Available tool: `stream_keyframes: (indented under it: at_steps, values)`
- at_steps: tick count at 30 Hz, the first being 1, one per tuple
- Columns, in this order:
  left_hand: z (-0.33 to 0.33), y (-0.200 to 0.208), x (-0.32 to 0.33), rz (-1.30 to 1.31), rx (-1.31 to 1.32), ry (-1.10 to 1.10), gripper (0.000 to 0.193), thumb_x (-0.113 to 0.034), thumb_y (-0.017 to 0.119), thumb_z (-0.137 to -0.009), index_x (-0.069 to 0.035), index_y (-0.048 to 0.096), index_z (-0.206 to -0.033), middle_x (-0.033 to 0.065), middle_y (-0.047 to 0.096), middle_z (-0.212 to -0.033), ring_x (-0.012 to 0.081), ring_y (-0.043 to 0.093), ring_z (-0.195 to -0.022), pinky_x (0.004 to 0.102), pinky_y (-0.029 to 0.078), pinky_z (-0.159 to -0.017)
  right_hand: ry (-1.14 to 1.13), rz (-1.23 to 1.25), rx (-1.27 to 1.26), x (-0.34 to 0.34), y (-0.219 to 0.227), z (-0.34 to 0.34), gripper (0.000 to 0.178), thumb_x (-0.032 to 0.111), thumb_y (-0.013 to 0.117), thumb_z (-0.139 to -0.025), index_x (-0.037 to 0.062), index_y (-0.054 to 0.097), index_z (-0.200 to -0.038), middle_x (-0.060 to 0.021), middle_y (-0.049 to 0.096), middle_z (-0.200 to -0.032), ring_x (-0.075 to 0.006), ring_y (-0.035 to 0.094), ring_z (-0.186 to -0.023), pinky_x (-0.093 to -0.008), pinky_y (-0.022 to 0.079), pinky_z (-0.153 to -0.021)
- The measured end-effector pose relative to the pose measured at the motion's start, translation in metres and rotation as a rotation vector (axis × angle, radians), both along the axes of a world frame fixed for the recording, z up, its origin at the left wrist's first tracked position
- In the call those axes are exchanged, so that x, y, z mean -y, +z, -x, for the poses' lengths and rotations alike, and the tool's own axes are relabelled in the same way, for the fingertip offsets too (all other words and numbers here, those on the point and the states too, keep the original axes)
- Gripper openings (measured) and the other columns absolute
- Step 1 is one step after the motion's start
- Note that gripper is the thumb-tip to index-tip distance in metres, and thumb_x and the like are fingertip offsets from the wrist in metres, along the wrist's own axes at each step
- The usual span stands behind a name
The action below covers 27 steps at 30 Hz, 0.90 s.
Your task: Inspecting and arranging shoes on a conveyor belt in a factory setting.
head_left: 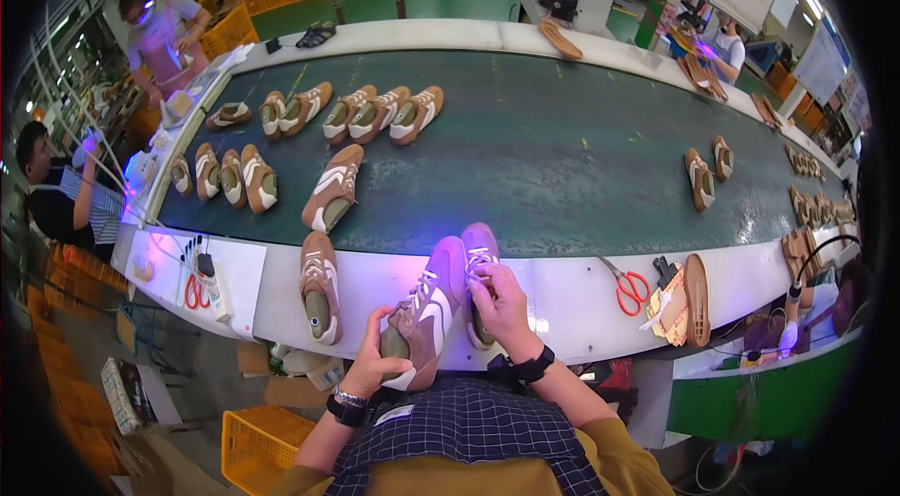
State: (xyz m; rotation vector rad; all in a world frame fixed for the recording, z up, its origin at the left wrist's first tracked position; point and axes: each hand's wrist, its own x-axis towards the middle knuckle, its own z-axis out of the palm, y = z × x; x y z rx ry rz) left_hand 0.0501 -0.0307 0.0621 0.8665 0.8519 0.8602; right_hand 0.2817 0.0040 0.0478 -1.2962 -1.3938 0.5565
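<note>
My left hand (370, 357) is closed around the heel of a brown-and-white sneaker (429, 313), its thumb by the collar and the toe pointing away from me. Purplish light falls on the toe. Just right of it lies a second sneaker (479, 245), also toe-away and partly covered by my right hand (503, 310). That hand's thumb and fingers are pinched together at the white laces. The exact grip on the lace is too small to see fully. Another matching sneaker (321, 290) rests on the white ledge to the left.
Beyond the ledge (572, 327), a dark green conveyor belt (525, 158) carries several sneakers, with one (335, 188) nearest. Red-handled scissors (630, 290) and a sole (697, 301) lie to the right. More scissors (195, 290) lie left. Co-workers (169, 41) stand around the line. A yellow crate (262, 447) stands below.
</note>
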Motion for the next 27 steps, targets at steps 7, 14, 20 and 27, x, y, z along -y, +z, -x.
stream_keyframes:
  at_steps: [7, 14, 20, 27]
  values:
    - [-0.009, -0.005, -0.005, -0.005, -0.012, -0.095, 0.092, -0.002, 0.073, -0.06, -0.012, 0.022, -0.136, 0.0087, 0.046, -0.119, 0.0194, 0.048, -0.108, 0.0303, 0.039, -0.093, -0.085, -0.067, 0.069, 0.006, -0.006, -0.017, 0.011, 0.007, 0.058, -0.084, 0.0017, 0.054, -0.093, -0.0114, 0.057, -0.08, -0.0224, 0.059, -0.069, -0.0309, 0.047, -0.062]
    - [-0.009, -0.006, -0.009, 0.058, 0.0, -0.114, 0.094, -0.002, 0.073, -0.059, -0.012, 0.022, -0.138, 0.0094, 0.046, -0.121, 0.02, 0.047, -0.109, 0.0306, 0.038, -0.094, -0.185, 0.193, -0.256, 0.006, -0.012, -0.036, 0.01, 0.01, 0.049, -0.092, 0.0016, 0.05, -0.088, -0.0103, 0.059, -0.08, -0.0163, 0.059, -0.068, -0.028, 0.047, -0.058]
    - [-0.006, -0.006, -0.009, 0.043, -0.053, -0.159, 0.095, -0.003, 0.073, -0.058, -0.012, 0.022, -0.138, 0.0091, 0.046, -0.121, 0.0205, 0.047, -0.11, 0.0308, 0.038, -0.094, 0.081, 0.362, -1.187, -0.001, 0.017, -0.042, 0.018, 0.02, 0.041, -0.097, 0.0066, 0.045, -0.086, -0.0045, 0.054, -0.073, -0.014, 0.054, -0.056, -0.0269, 0.047, -0.049]
    - [-0.008, -0.009, -0.01, 0.066, -0.003, -0.196, 0.095, -0.004, 0.073, -0.058, -0.012, 0.022, -0.138, 0.0087, 0.045, -0.122, 0.0208, 0.047, -0.109, 0.031, 0.038, -0.093, 0.139, 0.325, -1.251, -0.014, -0.002, -0.053, 0.018, 0.02, 0.042, -0.096, 0.0096, 0.042, -0.081, -0.0013, 0.045, -0.063, -0.0151, 0.052, -0.052, -0.0333, 0.051, -0.048]
